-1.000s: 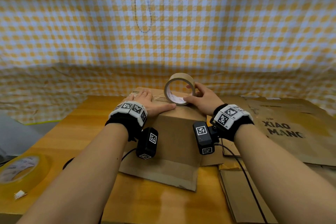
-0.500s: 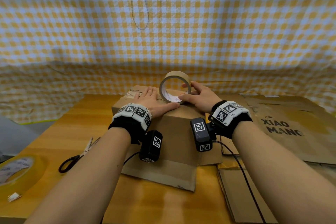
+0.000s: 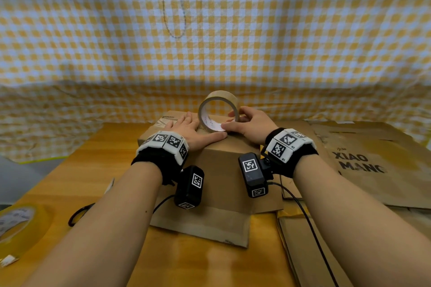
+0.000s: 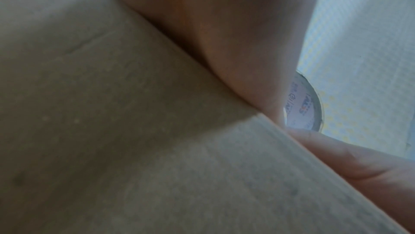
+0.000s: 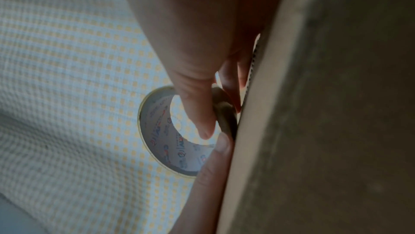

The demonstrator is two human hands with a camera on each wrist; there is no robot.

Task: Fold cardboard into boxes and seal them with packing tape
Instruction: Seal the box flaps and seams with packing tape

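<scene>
A: Our right hand (image 3: 250, 124) pinches the roll (image 3: 218, 110), thumb inside the core and fingers on the outer rim, and holds it upright on the box (image 3: 219, 170) top near the far edge. Our left hand (image 3: 191, 129) lies flat beside it, fingers straight, pressing the top down.

B: So where can it go wrong?

A: If our left palm lifts, we judge the flaps may spring up and the tape would bridge a gap. If we pull the roll at a slant, the strip could wander off the seam or wrinkle. And the box sits on a loose flap at the table's (image 3: 98, 158) middle, so a hard tug might slide it towards us.

B: What can't we make out?

A: The seam itself, under our hands. We cannot tell whether any tape is stuck down yet, nor where its free end is. Both wrist views are mostly blurred cardboard and fingers. At the table's left edge a second roll (image 3: 21, 223) is cut off, and the dark loop (image 3: 78, 215) by our left arm is half hidden.
</scene>
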